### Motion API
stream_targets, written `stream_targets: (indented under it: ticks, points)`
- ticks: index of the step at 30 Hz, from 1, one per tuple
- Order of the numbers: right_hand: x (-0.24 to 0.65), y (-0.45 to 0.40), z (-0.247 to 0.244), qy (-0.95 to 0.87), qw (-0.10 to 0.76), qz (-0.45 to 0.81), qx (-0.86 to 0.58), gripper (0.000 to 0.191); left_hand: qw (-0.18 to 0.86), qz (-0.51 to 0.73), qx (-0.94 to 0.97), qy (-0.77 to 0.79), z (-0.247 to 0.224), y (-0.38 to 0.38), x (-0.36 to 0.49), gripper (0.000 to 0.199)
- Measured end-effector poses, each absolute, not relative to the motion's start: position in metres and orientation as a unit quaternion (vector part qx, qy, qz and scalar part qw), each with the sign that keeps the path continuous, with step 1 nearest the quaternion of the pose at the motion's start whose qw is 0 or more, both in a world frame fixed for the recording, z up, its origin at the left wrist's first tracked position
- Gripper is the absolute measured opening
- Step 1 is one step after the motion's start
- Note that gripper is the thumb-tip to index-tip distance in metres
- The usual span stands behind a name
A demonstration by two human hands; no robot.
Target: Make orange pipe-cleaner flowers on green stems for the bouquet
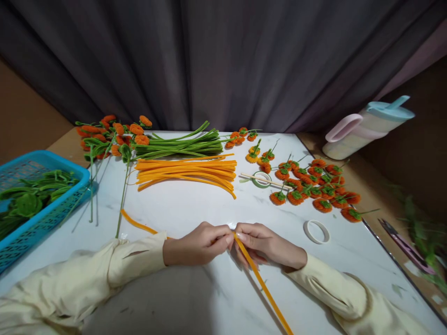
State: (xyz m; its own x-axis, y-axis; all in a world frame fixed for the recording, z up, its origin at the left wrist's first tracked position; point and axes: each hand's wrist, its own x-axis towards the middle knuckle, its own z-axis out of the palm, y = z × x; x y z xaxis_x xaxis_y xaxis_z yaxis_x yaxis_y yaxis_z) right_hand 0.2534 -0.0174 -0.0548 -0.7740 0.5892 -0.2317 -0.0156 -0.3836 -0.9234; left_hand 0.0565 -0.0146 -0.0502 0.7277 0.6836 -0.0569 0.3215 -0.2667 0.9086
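Note:
My left hand (206, 242) and my right hand (260, 239) meet above the middle of the white table, fingertips almost touching. Both are closed in a pinch on an orange pipe cleaner (262, 285). One length of it runs down and right from my fingers to the bottom edge; a curved orange length shows to the left, behind my left wrist. The part inside my fingers is hidden. Beyond my hands lies a bundle of orange pipe cleaners (185, 173), with a bundle of green pipe cleaners (181, 145) behind it.
A blue basket (82, 179) of green leaf pieces stands at left. Finished orange flowers (122, 135) lie behind it. Small orange flower heads (316, 179) spread at right, near green tape (261, 179), a white tape roll (316, 231), pliers (405, 244) and a lidded jug (366, 128).

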Motion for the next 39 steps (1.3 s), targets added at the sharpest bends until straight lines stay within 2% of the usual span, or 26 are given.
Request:
stream_targets:
  ticks: [26,39]
  points:
    - [0.2567,-0.0123,-0.0545,-0.589,0.152,0.748,-0.265,0.04,0.487,0.181,0.815,0.255,-0.0471,-0.0136,0.0562,0.023]
    - [0.2557,-0.0153,-0.0515,-0.622,0.168,0.709,-0.286,0.045,0.498,0.153,0.816,0.251,-0.0481,-0.0117,0.054,0.022]
